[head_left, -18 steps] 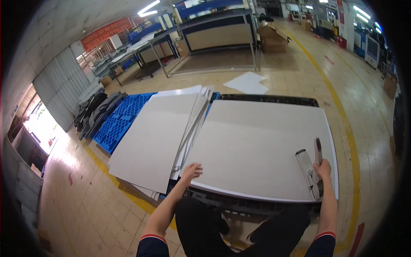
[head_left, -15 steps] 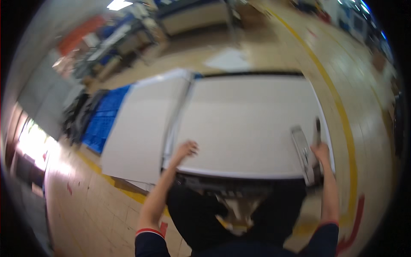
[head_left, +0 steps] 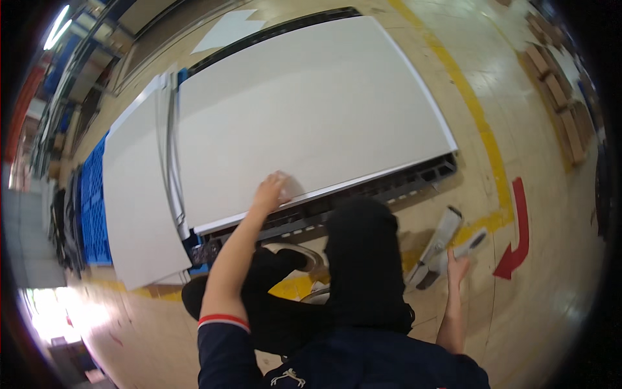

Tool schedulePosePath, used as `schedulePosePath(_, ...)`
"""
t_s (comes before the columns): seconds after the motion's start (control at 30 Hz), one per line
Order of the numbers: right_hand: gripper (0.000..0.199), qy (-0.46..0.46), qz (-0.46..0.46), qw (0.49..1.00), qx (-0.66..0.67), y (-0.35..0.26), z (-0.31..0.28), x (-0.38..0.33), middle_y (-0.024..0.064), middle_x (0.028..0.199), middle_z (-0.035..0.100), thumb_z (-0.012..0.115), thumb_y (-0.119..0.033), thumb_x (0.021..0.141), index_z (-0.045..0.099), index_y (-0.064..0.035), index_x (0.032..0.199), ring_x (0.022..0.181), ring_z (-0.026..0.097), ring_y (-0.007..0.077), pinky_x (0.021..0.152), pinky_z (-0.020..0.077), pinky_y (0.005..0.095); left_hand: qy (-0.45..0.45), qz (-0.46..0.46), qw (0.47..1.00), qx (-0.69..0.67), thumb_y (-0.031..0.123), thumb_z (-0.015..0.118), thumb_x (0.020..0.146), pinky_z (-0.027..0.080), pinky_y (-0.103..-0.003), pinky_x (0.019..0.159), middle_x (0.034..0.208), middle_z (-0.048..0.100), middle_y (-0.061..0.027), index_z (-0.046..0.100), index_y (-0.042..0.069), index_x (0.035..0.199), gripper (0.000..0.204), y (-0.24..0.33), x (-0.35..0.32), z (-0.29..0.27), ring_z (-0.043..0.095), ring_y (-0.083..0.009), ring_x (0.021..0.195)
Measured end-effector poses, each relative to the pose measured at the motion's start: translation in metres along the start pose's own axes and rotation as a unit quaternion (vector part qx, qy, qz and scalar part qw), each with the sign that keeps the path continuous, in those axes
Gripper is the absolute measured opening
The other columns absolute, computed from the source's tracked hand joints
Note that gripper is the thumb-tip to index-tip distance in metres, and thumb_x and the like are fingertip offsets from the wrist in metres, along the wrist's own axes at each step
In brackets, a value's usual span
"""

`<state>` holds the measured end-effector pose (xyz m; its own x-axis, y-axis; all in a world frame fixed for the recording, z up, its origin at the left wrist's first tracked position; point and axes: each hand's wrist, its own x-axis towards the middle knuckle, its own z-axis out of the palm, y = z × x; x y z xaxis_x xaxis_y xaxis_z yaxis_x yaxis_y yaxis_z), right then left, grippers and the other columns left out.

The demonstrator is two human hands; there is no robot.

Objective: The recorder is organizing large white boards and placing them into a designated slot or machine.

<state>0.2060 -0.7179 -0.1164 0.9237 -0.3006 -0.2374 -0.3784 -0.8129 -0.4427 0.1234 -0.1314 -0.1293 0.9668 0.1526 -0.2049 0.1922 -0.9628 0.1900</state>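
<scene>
A large pale grey board (head_left: 298, 110) lies flat on a black pallet (head_left: 382, 187) in front of me. My left hand (head_left: 269, 190) touches the board close to its front edge, its fingers spread a little and nothing plainly held in them. Off to the right, beyond the pallet's corner, my right hand (head_left: 457, 264) is closed round a grey two-armed hand tool (head_left: 443, 233) with dark ends. The tool is held above the floor beside my knee, its arms apart. I cannot make out its exact kind.
A second pale board (head_left: 139, 188) lies left of the first, beside a blue plastic pallet (head_left: 94, 201). A white sheet (head_left: 227, 30) is on the floor behind. Yellow floor tape (head_left: 476, 107) and a red arrow (head_left: 520, 227) run along the right. Cardboard boxes (head_left: 562, 107) stand far right.
My view has turned toward the right. The tool, in my right hand, has moved off the board's right side to over the floor. My left hand has come down to the board's front edge.
</scene>
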Motion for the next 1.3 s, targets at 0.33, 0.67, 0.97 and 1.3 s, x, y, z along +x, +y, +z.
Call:
schedulePosePath(0.33, 0.056, -0.340, 0.073, 0.923, -0.165, 0.002, 0.013, 0.041, 0.0146, 0.093, 0.062, 0.062, -0.040, 0.077, 0.051, 0.0025, 0.112, 0.081, 0.062, 0.0202, 0.071, 0.0487, 0.0361, -0.066, 0.117, 0.986, 0.097, 0.039, 0.079, 0.052, 0.049, -0.040, 0.074, 0.100, 0.053, -0.0202, 0.042, 0.005, 0.118, 0.083, -0.022, 0.019, 0.014, 0.057, -0.0353, 0.091)
schedulePosePath(0.67, 0.039, -0.198, -0.487, 0.850, -0.044, -0.388, -0.076, 0.001, 0.0178, 0.066, 0.056, 0.057, -0.036, 0.078, 0.055, 0.0023, 0.070, 0.064, 0.056, 0.0326, 0.059, 0.0427, 0.0399, -0.110, 0.160, 0.954, 0.229, 0.029, 0.065, 0.072, 0.050, -0.041, 0.069, 0.110, 0.047, -0.0374, 0.024, 0.012, 0.135, 0.078, 0.022, 0.025, 0.009, 0.060, -0.0415, 0.084)
schedulePosePath(0.97, 0.038, -0.396, -0.660, 0.560, -0.306, -0.445, 0.115, -0.081, 0.0149, 0.097, 0.062, 0.053, -0.039, 0.079, 0.063, -0.0074, 0.099, 0.090, 0.058, 0.0267, 0.079, 0.0438, 0.0396, -0.019, 0.184, 0.944, 0.272, 0.022, 0.037, 0.087, 0.051, -0.049, 0.064, 0.100, 0.054, -0.0315, 0.024, 0.020, 0.136, 0.051, -0.010, 0.013, 0.058, 0.060, -0.0430, 0.076)
schedulePosePath(1.3, 0.048, -0.263, -0.608, 0.714, -0.225, -0.415, 0.119, 0.029, 0.0135, 0.080, 0.063, 0.064, -0.034, 0.074, 0.054, -0.0054, 0.110, 0.078, 0.060, 0.0294, 0.072, 0.0470, 0.0401, -0.164, 0.267, 0.942, 0.118, 0.005, 0.043, 0.082, 0.052, -0.039, 0.072, 0.133, 0.032, -0.0176, 0.032, 0.015, 0.127, 0.048, 0.009, 0.021, -0.069, 0.057, -0.0338, 0.093)
